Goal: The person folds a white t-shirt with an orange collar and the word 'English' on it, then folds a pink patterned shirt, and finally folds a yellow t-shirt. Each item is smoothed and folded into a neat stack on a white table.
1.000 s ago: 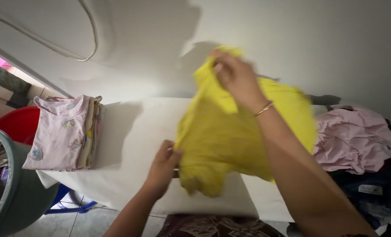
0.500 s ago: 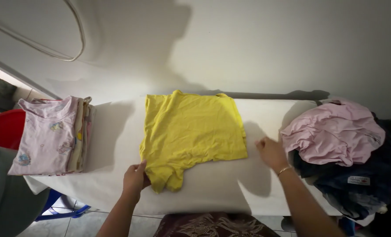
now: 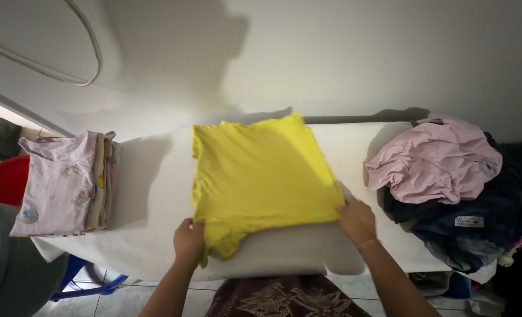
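Observation:
A yellow T-shirt (image 3: 261,176) lies spread flat on a white padded board (image 3: 149,205), a sleeve poking out at its near edge. My left hand (image 3: 189,239) pinches the shirt's near left corner by that sleeve. My right hand (image 3: 356,220) presses on the near right corner of the shirt, fingers on the cloth. Both forearms come in from the bottom of the view.
A stack of folded pale pink clothes (image 3: 64,182) sits on the board's left end. A heap of unfolded clothes, pink (image 3: 434,161) over dark blue (image 3: 472,217), covers the right end. A red tub (image 3: 3,179) and a grey bin (image 3: 3,264) stand at the left. A wall rises behind.
The yellow shirt, held up in the air a second ago, now lies flat on the board. My right hand has come in from the side onto its near right corner.

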